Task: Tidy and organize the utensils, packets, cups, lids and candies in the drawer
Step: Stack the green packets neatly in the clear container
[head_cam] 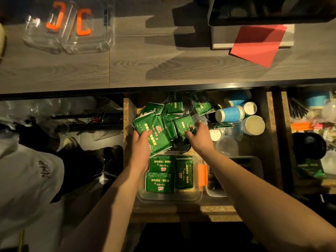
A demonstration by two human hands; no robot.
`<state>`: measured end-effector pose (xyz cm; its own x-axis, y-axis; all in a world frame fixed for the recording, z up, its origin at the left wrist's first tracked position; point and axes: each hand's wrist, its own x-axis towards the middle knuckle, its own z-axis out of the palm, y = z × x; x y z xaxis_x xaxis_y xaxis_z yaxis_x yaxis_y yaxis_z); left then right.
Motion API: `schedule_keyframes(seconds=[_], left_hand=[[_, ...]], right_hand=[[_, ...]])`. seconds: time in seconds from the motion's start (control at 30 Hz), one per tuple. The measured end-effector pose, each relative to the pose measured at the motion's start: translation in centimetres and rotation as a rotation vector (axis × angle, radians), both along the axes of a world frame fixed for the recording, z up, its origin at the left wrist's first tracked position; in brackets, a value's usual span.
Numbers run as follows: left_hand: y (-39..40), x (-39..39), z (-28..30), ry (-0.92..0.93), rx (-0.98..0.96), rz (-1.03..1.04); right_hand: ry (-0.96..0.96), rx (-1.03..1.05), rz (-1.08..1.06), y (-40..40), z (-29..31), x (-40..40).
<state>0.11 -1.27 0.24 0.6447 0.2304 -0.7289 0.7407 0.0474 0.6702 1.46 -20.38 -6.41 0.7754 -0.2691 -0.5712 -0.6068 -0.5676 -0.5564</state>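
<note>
- The open drawer (272, 142) sits under the grey wood-grain counter (145, 66).
- A loose heap of green packets (160, 122) fills the drawer's back left part.
- The left hand (141, 150) grips a packet at the heap's near-left edge, fingers curled around it.
- The right hand (198, 136) pinches a packet on the heap's right side.
- A clear plastic tray (170, 196) just nearer than the heap holds three packets laid flat.
- Blue paper cups (230, 113) and clear lids (227, 145) lie right of the heap.
</note>
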Motion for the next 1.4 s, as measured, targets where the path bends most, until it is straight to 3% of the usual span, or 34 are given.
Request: schedule_keyframes(seconds=[0.1,0.23,0.47,0.67,0.77,0.87,1.07,1.23,1.4], left_hand=[[0.5,-0.2,-0.3,0.019,0.009,0.047],[0.9,-0.3,0.5,0.025,0.019,0.073],[2.6,-1.0,-0.4,0.066,0.0,0.054],[2.6,-1.1,-0.8,0.065,0.002,-0.02],[0.8,-0.5,2.5,0.075,-0.013,-0.09],[-1.2,-0.2,5.3,0.035,0.0,-0.176],[-3.9,-0.9,8.4,-0.023,-0.021,-0.273],[-5.1,-1.9,9.7,-0.09,-0.092,-0.225],[-5.5,-1.9,9.6,0.028,-0.087,-0.329]], right_hand=[[0.059,-0.077,0.096,1.2,-1.5,1.2],[0.081,-0.153,0.05,2.0,-2.6,2.1],[0.053,0.054,-0.209,1.8,-1.4,2.0],[-0.068,0.537,-0.574,-0.2,4.0,-0.3],[-0.093,0.793,-0.671,-0.9,7.7,-1.6],[-0.099,0.887,-0.633,-0.7,10.0,-2.9],[-0.215,0.685,-0.283,1.2,13.7,-4.4],[-0.286,0.658,-0.263,2.1,15.5,-4.5],[-0.222,0.655,-0.228,2.6,15.7,-4.6]])
